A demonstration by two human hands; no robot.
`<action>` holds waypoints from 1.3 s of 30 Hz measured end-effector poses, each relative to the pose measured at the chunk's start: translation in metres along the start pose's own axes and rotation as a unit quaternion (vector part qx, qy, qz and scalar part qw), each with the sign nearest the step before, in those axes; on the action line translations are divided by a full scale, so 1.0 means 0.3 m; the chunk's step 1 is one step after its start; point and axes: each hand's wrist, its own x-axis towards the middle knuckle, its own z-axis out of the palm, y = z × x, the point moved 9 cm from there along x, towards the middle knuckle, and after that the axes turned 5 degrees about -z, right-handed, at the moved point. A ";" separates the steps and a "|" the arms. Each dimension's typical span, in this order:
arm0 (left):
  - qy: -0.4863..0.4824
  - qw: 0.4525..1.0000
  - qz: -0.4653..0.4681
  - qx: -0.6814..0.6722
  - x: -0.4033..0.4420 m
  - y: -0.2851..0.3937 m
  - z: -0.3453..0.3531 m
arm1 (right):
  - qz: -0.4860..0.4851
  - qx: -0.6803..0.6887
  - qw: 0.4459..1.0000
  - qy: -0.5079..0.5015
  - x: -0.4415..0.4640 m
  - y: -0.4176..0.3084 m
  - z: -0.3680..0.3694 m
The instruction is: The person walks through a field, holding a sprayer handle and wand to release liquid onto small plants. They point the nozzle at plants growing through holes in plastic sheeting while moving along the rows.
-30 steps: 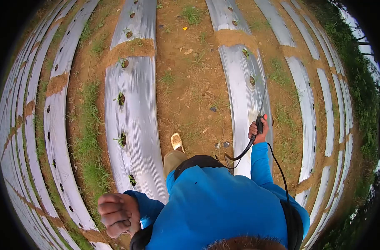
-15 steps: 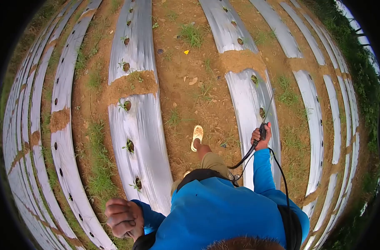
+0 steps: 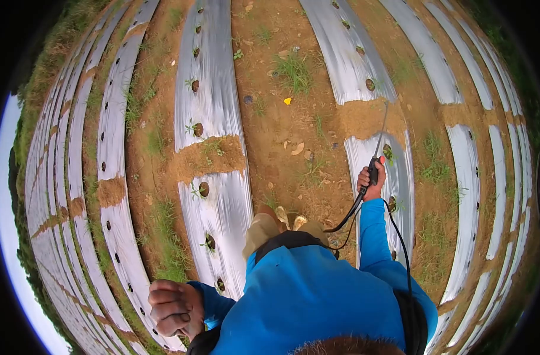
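Observation:
My right hand [image 3: 369, 187] is closed around the black handle of a spray wand [image 3: 373, 170]. The wand's thin metal rod points up and away over the right-hand mulched bed, its tip over a strip of bare soil. A black hose [image 3: 346, 218] runs from the handle back toward my waist. Close beside the handle, a green seedling [image 3: 388, 152] grows in a hole of the silver plastic mulch [image 3: 360, 155]. At lower left my left hand [image 3: 174, 309] is held in a fist near my side; whatever its fingers may grip is hidden.
Another silver-covered bed [image 3: 211, 201] with seedlings in holes runs along my left. Between the beds lies a brown soil path [image 3: 276, 130] with a grass tuft [image 3: 293, 72], dry leaves and a yellow scrap [image 3: 288, 101]. More parallel beds stretch out on both sides.
I have stepped forward along the path, so the beds and soil strips have slid nearer. The wand now points more steeply ahead, past the seedling. My left fist has barely moved.

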 end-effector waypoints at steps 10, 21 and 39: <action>0.049 0.986 -0.016 -0.158 0.251 -0.617 0.473 | 0.000 -0.034 0.999 0.037 0.475 -0.107 0.365; -0.003 0.993 -0.031 -0.111 0.641 -1.092 0.960 | 0.062 0.121 0.985 -0.104 0.997 -0.237 0.910; -0.092 0.995 -0.011 0.035 1.338 -1.654 2.153 | 0.009 0.064 0.998 -0.011 2.358 -0.409 1.800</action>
